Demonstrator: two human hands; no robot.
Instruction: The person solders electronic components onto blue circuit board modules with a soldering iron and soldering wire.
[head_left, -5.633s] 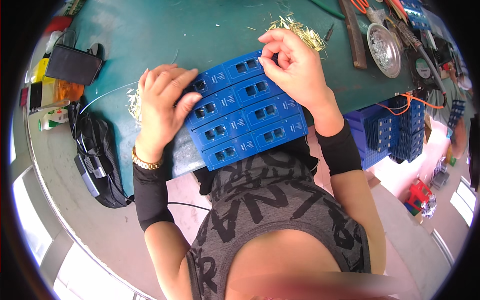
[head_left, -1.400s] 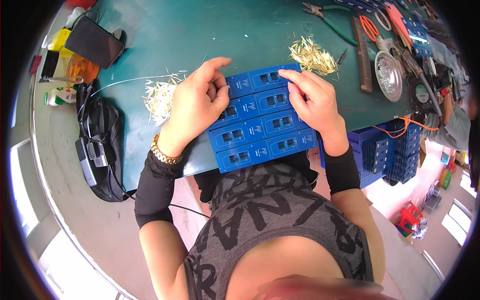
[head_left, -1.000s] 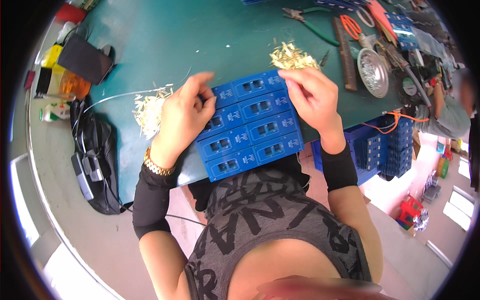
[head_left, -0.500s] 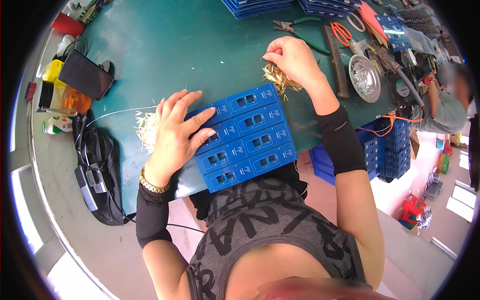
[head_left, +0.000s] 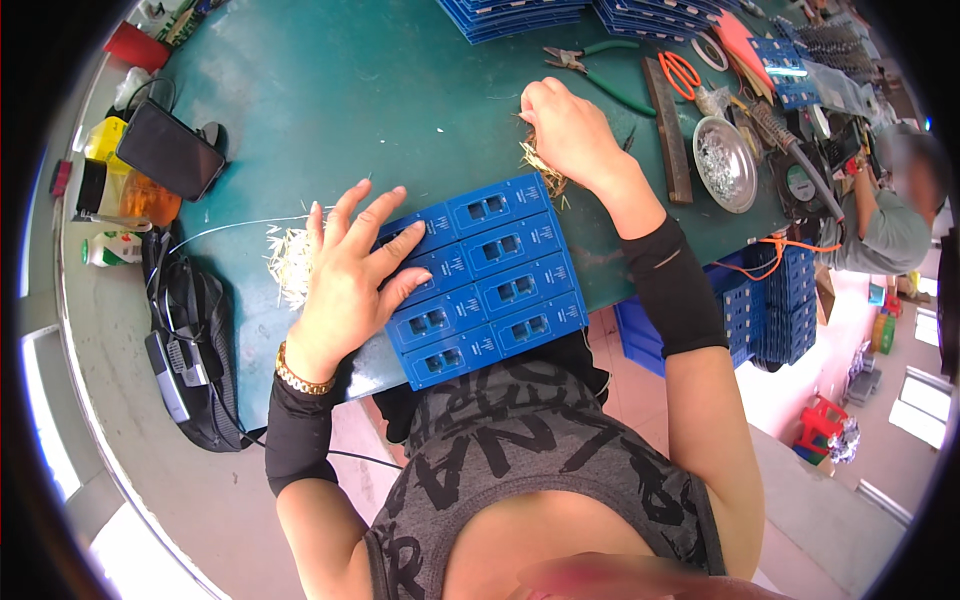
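Note:
A blue circuit board panel [head_left: 500, 290], divided into repeated sections with small dark rectangular cutouts, lies on the green table at its near edge. My left hand [head_left: 350, 270] rests over the panel's left side, fingers spread; part of the board is hidden beneath it. Beside that hand is a pile of thin pale pins [head_left: 289, 268]. Beyond the panel's far right corner, my right hand [head_left: 572, 132] is closed, fingertips pinched together above a heap of thin gold-coloured pins [head_left: 540, 165]. The hand covers much of this heap, and whatever is between its fingertips is hidden.
Green-handled pliers [head_left: 615, 90], orange-handled scissors [head_left: 683, 72], a metal bar [head_left: 668, 130] and a metal dish [head_left: 725, 165] of small silvery pieces lie at right. Blue boards [head_left: 510, 15] are stacked at the back. A phone [head_left: 172, 150] stands left; a co-worker [head_left: 885, 215] is at far right.
My right hand has shifted slightly left and its fingers have curled further over the gold-coloured pins. My left hand stays on the panel, fingers spread.

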